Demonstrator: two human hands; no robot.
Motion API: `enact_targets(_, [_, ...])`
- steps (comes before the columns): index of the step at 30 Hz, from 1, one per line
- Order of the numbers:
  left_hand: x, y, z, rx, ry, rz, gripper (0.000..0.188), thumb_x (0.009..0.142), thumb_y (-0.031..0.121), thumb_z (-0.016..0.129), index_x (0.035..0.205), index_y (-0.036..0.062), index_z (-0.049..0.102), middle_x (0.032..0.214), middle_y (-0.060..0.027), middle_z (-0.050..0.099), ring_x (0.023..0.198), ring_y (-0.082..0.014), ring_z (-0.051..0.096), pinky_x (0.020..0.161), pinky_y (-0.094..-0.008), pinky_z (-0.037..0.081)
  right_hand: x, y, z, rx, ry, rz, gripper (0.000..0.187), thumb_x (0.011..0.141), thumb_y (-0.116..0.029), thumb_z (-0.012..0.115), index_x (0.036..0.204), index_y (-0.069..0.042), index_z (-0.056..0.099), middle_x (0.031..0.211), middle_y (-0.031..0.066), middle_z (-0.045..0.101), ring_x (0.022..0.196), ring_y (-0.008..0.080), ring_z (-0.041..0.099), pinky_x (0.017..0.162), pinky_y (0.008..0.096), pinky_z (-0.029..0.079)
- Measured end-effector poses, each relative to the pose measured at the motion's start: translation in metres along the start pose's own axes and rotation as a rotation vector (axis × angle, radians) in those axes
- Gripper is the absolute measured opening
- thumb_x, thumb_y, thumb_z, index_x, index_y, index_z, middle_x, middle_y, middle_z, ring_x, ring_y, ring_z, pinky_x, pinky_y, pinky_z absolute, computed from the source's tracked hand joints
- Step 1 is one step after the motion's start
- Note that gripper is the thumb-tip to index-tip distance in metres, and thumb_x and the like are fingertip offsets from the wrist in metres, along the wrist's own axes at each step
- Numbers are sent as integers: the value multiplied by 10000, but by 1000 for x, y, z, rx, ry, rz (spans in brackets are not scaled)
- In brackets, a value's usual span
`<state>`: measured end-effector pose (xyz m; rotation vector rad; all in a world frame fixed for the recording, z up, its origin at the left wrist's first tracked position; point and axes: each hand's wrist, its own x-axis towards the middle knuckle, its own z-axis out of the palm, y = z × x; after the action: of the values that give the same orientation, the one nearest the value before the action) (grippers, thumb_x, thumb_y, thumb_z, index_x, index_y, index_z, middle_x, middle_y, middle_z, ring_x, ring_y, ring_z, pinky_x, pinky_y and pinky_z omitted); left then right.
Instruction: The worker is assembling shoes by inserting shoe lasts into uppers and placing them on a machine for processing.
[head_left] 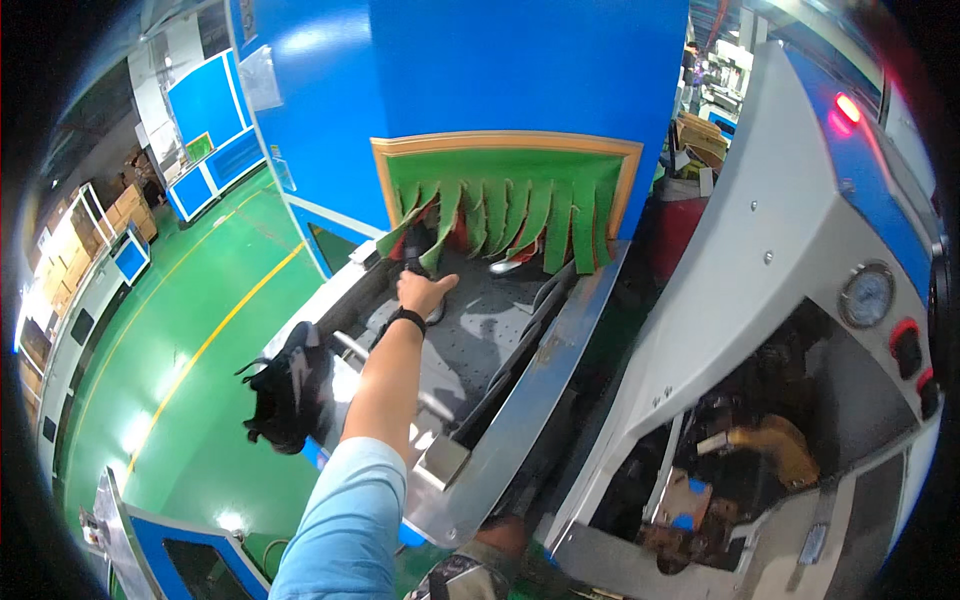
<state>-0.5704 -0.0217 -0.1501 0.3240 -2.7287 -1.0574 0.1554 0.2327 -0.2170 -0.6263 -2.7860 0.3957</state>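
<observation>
My left hand (pixel 425 291), a dark band on its wrist, reaches out over the conveyor in front of the blue machine. Its fingers close around a black shoe (pixel 415 258) at the left end of the green strip curtain (pixel 500 210). Part of this shoe is hidden by the hand and the hanging strips. Another shoe, a black and grey sneaker (pixel 288 392) with loose laces, sits at the conveyor's left edge, beside my forearm. Something small and pale (pixel 507 267) shows under the strips. My right hand does not show.
The dark perforated conveyor bed (pixel 480 335) runs into the opening between metal side rails (pixel 560 385). A grey machine (pixel 690 340) with a gauge and a red light stands close on the right. Green floor (pixel 215 365) with yellow lines lies left. Patterned cloth (pixel 460 578) shows at the bottom.
</observation>
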Motion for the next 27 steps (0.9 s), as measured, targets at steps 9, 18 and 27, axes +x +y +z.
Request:
enact_targets(9, [-24,11,-38,307,41,-68,676,769,312,841,1248,-8,488,1167,-176,641,1048,-314,675,894,-455,554,5,-17,-33,73,-192,30,163,981,-173,627,1003,-53,735,1022,143,709,1087,350,605,1042,546,410])
enact_targets(18, [-342,-26,-231,-901,-934,19,703,762,172,766,1380,-16,487,1034,-89,713,869,-183,701,750,-293,549,-4,-107,-95,1380,-232,354,654,933,-86,703,1498,16,390,1377,214,579,1331,278,523,1147,417,378])
enact_targets(27, [-549,-63,-251,-523,-1671,-230,926,796,154,879,1513,-35,324,1403,-114,532,1257,-189,536,1087,-349,430,-50,-148,-127,1752,42,354,763,815,-161,817,1458,-21,430,1302,106,610,1128,236,624,968,358,517])
